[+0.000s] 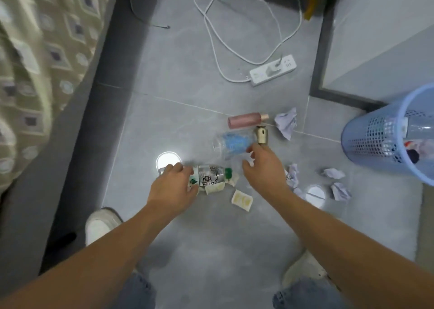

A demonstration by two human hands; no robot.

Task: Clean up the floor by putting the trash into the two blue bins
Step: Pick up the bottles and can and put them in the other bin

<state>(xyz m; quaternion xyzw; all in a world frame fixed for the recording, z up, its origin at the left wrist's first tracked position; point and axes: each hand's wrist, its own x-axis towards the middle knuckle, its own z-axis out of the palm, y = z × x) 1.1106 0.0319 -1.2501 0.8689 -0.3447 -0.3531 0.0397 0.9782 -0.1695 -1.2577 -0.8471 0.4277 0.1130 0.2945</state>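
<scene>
Trash lies scattered on the grey tile floor. My left hand (175, 184) curls around a clear plastic cup with green print (212, 176) lying on its side. My right hand (264, 167) hovers open just below a clear cup stuffed with blue material (231, 143), fingers spread and not quite gripping it. A pink bottle (246, 120) and a small gold cap (262, 134) lie just beyond. Crumpled white paper balls (286, 121) (332, 173) (340, 191) and a yellowish sachet (242, 200) lie around. One blue mesh bin (366, 139) stands at the right, holding trash.
A white power strip (272, 70) with looping cables lies farther back. A patterned bed cover (35, 62) and dark bed base fill the left side. A grey cabinet (380, 38) stands at the right rear. My shoes (99, 224) (303, 271) are at the bottom.
</scene>
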